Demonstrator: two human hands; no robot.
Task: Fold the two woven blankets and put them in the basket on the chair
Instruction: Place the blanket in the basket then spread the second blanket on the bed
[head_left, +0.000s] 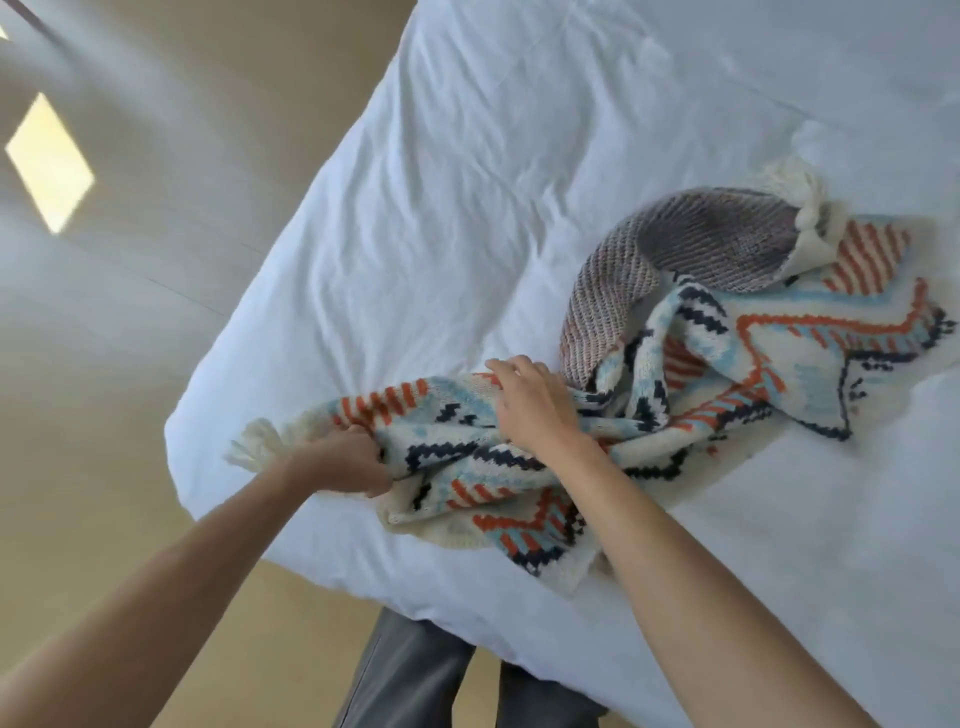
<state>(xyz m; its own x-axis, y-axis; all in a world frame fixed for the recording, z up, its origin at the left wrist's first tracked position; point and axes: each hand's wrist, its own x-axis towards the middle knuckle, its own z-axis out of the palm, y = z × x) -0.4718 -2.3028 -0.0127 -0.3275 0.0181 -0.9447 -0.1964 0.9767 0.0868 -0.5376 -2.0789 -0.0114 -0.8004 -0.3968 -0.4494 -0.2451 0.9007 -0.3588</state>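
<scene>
Your left hand (358, 460) is clenched on the near corner of the cream knitted blanket with orange, light-blue and navy zigzag bands (727, 384), right beside its cream tassel (254, 447). That grip looks chosen to find an edge and pull the bunched cloth straight.

Your right hand (530, 400) lies over the blanket's rumpled middle, fingers curled down into the knit. Whether it pinches a fold or only presses is hard to tell; motion blur softens the fingertips.

The blanket sprawls twisted across the bed with the white wrinkled sheet (441, 208), near the bed's corner, far end stretched toward the right edge of view. The second blanket, a grey-brown ribbed weave (701, 249), curls against and partly over the patterned one, so the two likely need separating before any fold.

No fold is made yet. The basket and chair are not in view.
</scene>
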